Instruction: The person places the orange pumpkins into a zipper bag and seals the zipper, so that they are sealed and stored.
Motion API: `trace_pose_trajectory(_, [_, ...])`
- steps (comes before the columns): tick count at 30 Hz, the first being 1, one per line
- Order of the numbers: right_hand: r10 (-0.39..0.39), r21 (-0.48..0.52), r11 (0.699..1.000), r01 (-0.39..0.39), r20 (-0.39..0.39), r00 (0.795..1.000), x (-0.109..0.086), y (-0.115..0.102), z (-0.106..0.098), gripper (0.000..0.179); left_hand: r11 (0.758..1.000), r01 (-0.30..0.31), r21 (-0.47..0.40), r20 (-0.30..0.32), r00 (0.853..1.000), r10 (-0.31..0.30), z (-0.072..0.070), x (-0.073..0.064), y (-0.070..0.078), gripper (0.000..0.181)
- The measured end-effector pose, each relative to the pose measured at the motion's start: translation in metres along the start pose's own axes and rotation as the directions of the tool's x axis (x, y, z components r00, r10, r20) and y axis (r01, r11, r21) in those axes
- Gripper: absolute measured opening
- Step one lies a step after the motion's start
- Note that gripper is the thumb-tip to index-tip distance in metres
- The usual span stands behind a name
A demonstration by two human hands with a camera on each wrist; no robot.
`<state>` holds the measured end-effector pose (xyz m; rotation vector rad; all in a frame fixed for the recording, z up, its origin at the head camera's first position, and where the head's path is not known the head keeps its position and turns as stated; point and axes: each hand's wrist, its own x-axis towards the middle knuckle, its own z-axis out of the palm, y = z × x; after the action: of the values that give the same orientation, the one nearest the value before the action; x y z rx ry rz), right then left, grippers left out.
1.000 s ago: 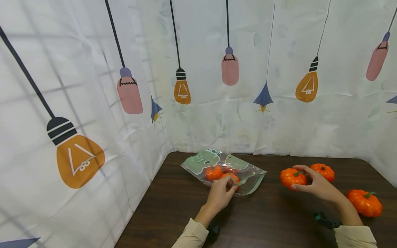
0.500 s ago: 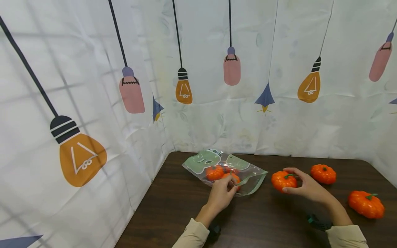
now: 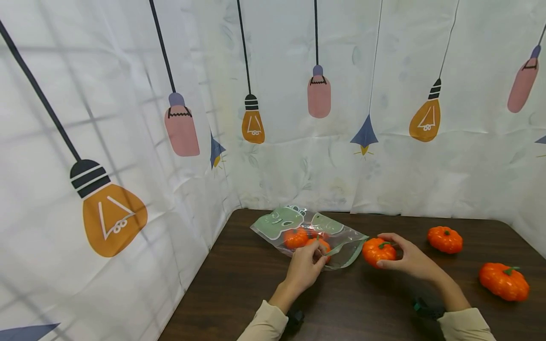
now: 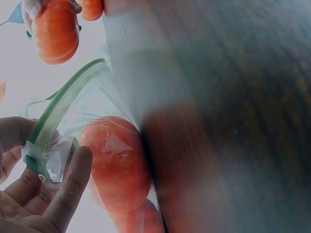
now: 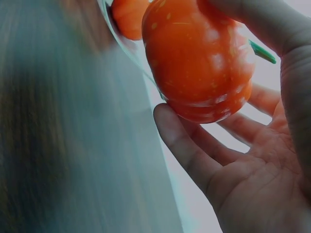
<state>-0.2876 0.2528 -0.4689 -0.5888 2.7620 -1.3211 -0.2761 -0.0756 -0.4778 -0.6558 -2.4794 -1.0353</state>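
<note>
A clear zip bag (image 3: pixel 279 224) with green print lies on the table, several small orange pumpkins (image 3: pixel 295 238) inside it. My left hand (image 3: pixel 304 267) pinches the bag's green-edged mouth between thumb and fingers, and in the left wrist view that zip edge (image 4: pixel 68 92) curves upward, parted from the other side. In my right hand (image 3: pixel 411 260) is another orange pumpkin (image 3: pixel 377 252) with a green stem, held between thumb and fingers just right of the bag's mouth. The right wrist view shows this held pumpkin (image 5: pixel 199 63) close up, with a bagged pumpkin (image 5: pixel 129 18) behind it.
Two more orange pumpkins stand on the dark wooden table (image 3: pixel 239 284): one at the back right (image 3: pixel 445 239), one nearer on the right (image 3: pixel 504 282). A white curtain (image 3: pixel 298 175) printed with lamps hangs behind and along the left side.
My right hand has carried its pumpkin leftward, away from the two on the right and up to the bag's mouth. The left hand keeps its pinch on the bag.
</note>
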Motion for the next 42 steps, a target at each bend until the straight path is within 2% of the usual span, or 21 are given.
trace_pose_trajectory(3, [-0.006, 0.011, 1.0, 0.006, 0.007, 1.0, 0.002, -0.001, 0.005, 0.07, 1.0, -0.009, 0.006, -0.008, 1.0, 0.009, 0.0, 0.0, 0.0, 0.015])
trace_pose_trajectory(10, [-0.075, 0.03, 0.997, 0.074, 0.032, 0.997, 0.007, -0.001, 0.017, 0.069, 1.0, 0.012, -0.003, 0.002, 1.0, -0.012, 0.0, 0.0, 0.0, 0.013])
trace_pose_trajectory(15, [-0.083, 0.021, 0.996, 0.083, 0.023, 0.996, 0.01, -0.001, 0.027, 0.07, 1.0, 0.011, 0.0, 0.005, 1.0, -0.011, 0.001, 0.0, 0.0, 0.012])
trace_pose_trajectory(23, [-0.071, -0.052, 0.996, 0.07, -0.018, 0.997, 0.015, -0.006, 0.042, 0.073, 1.0, 0.012, 0.006, 0.009, 1.0, -0.012, 0.0, -0.001, 0.001, 0.012])
trace_pose_trajectory(29, [-0.076, -0.052, 0.996, 0.073, -0.059, 0.995, 0.017, -0.01, 0.054, 0.076, 1.0, 0.022, -0.003, 0.018, 1.0, -0.022, 0.0, 0.0, 0.001, 0.012])
trace_pose_trajectory(37, [0.002, -0.03, 1.0, -0.006, -0.124, 0.992, 0.023, -0.018, 0.071, 0.079, 1.0, 0.026, -0.01, 0.021, 0.999, -0.026, -0.001, -0.001, 0.002, 0.012])
trace_pose_trajectory(42, [0.013, -0.048, 0.999, -0.02, -0.136, 0.991, 0.022, -0.023, 0.077, 0.08, 0.999, 0.031, -0.019, 0.025, 0.999, -0.031, -0.001, -0.001, 0.003, 0.012])
